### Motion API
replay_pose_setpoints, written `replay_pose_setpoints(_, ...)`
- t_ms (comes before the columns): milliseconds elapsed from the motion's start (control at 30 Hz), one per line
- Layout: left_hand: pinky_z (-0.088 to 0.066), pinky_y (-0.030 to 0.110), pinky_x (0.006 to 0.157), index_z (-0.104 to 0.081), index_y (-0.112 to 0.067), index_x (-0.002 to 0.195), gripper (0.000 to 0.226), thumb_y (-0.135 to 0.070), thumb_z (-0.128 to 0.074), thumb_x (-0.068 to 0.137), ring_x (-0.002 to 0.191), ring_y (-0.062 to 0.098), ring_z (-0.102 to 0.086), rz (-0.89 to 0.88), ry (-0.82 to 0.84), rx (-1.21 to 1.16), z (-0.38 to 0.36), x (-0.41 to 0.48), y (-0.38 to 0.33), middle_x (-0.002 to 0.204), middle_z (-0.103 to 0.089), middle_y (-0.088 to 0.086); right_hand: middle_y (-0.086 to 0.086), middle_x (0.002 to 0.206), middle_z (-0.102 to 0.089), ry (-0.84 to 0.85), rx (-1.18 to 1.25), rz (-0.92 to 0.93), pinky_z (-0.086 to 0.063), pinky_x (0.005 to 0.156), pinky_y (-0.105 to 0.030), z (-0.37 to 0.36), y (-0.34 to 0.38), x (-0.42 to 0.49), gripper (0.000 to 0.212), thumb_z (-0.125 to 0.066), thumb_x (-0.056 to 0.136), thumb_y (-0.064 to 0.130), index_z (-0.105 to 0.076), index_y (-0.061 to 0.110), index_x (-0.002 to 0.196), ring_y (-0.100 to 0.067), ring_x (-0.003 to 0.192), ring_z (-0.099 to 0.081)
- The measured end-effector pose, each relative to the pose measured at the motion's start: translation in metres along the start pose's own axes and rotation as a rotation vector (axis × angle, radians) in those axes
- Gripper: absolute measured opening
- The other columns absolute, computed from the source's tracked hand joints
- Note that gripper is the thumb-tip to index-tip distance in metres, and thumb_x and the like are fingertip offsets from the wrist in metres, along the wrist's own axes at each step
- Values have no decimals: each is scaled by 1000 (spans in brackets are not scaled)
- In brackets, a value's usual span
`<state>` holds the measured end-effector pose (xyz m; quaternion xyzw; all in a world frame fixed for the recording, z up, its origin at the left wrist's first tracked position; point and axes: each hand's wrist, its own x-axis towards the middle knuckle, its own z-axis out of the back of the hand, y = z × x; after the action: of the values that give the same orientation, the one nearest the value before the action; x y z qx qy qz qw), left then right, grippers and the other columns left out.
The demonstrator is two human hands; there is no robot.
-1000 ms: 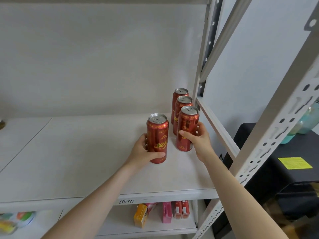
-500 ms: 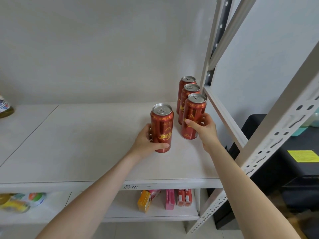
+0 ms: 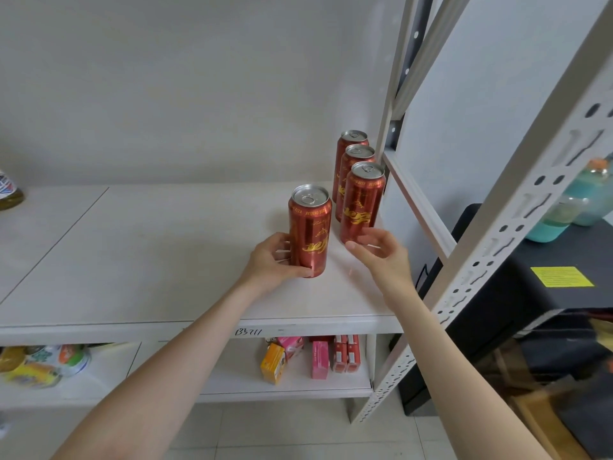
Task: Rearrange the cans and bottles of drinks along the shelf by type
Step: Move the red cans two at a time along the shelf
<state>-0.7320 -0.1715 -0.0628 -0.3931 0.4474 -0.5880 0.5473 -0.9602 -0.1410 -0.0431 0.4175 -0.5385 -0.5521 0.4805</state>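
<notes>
A view from above of a white shelf (image 3: 132,260), with two bare arms reaching in from below. At the shelf's right end, beside a grey upright post (image 3: 391,127), three tall red drink cans stand upright in a tight line running toward the back wall: a front can (image 3: 361,204), a middle can (image 3: 356,157) and a back can (image 3: 351,141).

A fourth can (image 3: 310,227) of the same red design stands upright on the shelf just left of the front can, apart from it. The left hand (image 3: 272,260) grips it low down, with fingers and thumb curled round its base.

The right hand (image 3: 381,250) holds nothing. Its fingers are loosely curled and spread, just in front of the front can's base; whether a fingertip touches the can is unclear.

The red cans look nearly grouped — three are lined up and the fourth is beside them, probably starting a second line. At the far left edge only part of a bottle (image 3: 8,194) shows, well apart from the cans, so sorting of other drinks likely remains.

A lower shelf (image 3: 232,386) holds small boxes (image 3: 318,356).
</notes>
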Motion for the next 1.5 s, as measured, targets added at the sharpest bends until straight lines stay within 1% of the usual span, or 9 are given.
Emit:
replay_pose_setpoints(200,-59,34,86,-62,-24,109,71,-22,-97,48,97,15,-71,-10,50,12,-21,-16,-4,108,-72,-1,4,114,-69,163,-64,47,-56,93,-42,-4,5,-19,64,-85,68,44,-61,22,123,-14,104,-66)
replay_pose_setpoints(433,-58,40,91,-62,-24,112,75,-30,-96,46,99,13,-70,-27,136,47,-52,-31,-16,109,-71,-6,5,115,-70,193,-28,58,-53,97,-41,18,9,-36,64,-82,64,44,-62,27,123,-11,108,-64)
replay_pose_setpoints(567,-57,41,92,-62,-23,114,73,-25,-96,50,100,14,-69,-26,165,38,-67,-33,-22,110,-70,-5,3,115,-70,171,7,37,-53,97,-48,33,6,-37,62,-82,65,46,-62,31,121,-16,110,-64)
replay_pose_setpoints(700,-57,41,92,-62,-25,116,79,-35,-94,45,102,16,-69,-26,163,37,-75,-30,-26,112,-71,-4,3,115,-69,161,25,35,-53,97,-50,39,4,-33,61,-81,65,49,-62,32,121,-18,111,-65)
replay_pose_setpoints(833,-57,37,92,-63,-19,120,71,-18,-94,57,102,16,-69,-35,145,35,-79,-24,-28,111,-71,-1,1,117,-69,146,73,18,-53,98,-50,37,2,-27,64,-83,65,49,-62,31,123,-20,113,-64)
replay_pose_setpoints(1000,-57,26,86,-63,-17,121,69,-12,-93,59,102,16,-69,-25,130,26,-81,-14,-31,109,-71,-1,2,118,-68,121,102,15,-53,98,-48,33,2,-17,67,-83,62,50,-62,30,123,-20,113,-64)
replay_pose_setpoints(1167,-57,22,82,-64,-15,118,67,-12,-94,58,98,14,-70,-15,118,39,-82,-2,-32,108,-72,1,2,118,-69,100,119,10,-52,98,-50,30,0,-5,67,-83,61,49,-62,31,122,-21,113,-64)
replay_pose_setpoints(1333,-59,29,85,-67,-12,108,59,-14,-95,56,94,17,-71,17,62,42,-85,8,-28,99,-74,4,6,118,-70,85,108,18,-50,100,-52,28,-1,3,64,-83,62,51,-62,35,120,-21,115,-63)
replay_pose_setpoints(1500,-57,18,76,-66,-10,108,56,-12,-94,59,90,13,-70,18,52,37,-86,9,-30,98,-74,3,6,117,-70,92,112,29,-51,99,-50,27,-1,8,62,-82,66,46,-62,32,123,-18,113,-64)
